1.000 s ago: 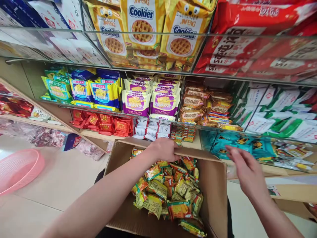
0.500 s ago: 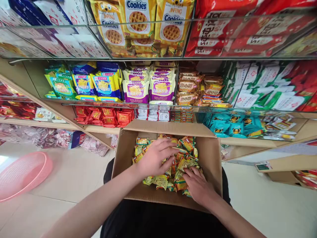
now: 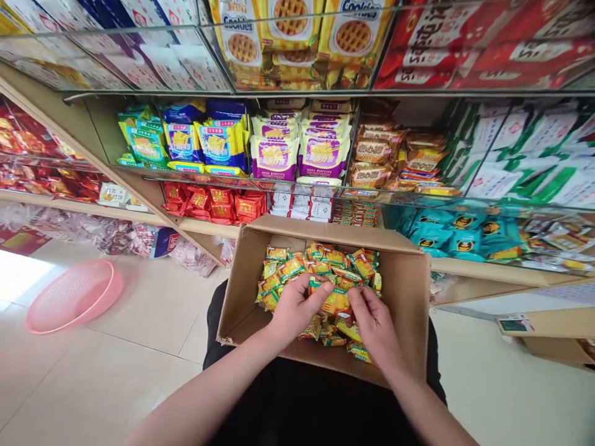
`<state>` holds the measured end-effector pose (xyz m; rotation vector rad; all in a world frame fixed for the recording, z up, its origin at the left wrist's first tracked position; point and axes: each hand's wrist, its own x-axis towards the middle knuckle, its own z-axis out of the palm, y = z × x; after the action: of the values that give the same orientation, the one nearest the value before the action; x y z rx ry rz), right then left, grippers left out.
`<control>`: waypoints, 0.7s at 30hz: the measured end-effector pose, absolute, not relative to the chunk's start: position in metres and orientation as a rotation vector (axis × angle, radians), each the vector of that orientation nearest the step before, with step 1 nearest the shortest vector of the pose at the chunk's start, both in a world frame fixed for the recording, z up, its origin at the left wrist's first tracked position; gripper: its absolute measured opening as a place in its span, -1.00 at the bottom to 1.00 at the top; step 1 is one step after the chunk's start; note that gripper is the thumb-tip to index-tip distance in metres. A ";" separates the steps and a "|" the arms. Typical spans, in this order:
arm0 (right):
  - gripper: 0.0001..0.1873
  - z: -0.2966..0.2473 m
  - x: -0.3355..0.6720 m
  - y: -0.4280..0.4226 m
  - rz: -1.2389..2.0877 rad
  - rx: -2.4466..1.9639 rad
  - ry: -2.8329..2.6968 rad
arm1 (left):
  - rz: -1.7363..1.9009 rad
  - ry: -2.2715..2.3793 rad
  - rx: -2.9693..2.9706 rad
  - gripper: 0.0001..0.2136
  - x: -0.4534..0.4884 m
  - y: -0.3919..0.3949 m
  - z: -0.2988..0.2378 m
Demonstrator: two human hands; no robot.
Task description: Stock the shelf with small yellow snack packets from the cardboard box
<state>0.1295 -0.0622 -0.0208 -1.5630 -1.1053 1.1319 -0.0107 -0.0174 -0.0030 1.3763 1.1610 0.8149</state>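
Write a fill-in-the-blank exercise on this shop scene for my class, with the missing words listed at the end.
1. The small yellow-and-orange wrapped packets lie inside an open brown box made of ____.
2. In the picture, the purple-and-cream soda biscuit packs stand to the ____ of the blue-and-yellow packs.
3. The round plastic basket on the tiled floor is coloured ____.
4. Counting the left hand and the right hand, ____ bare hands hold one packet.

Missing words: cardboard; right; pink; two.
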 end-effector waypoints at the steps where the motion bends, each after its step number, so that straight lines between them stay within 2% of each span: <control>1: -0.62 -0.023 0.125 -0.061 1.052 -1.582 -1.048 | 0.807 1.178 1.311 -0.65 -0.009 -0.017 -0.002; 5: -0.58 -0.028 0.120 -0.057 0.790 -1.644 -1.016 | 0.759 1.263 1.216 -0.55 -0.007 -0.019 0.002; 12: -0.60 -0.025 0.124 -0.058 0.530 -1.725 -1.167 | 0.780 1.394 1.339 -0.53 -0.006 -0.027 -0.003; 18: -0.61 -0.015 0.132 -0.058 0.644 -1.672 -1.097 | 0.782 1.336 1.249 -0.51 0.000 -0.028 -0.004; 21: -0.63 -0.008 0.143 -0.059 0.678 -1.672 -1.192 | 0.679 1.286 1.447 -0.56 -0.007 -0.022 0.001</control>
<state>0.1431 -0.0589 -0.0083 -1.6725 -1.1915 0.6783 -0.0071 -0.0221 0.0008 1.4467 1.2859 0.6788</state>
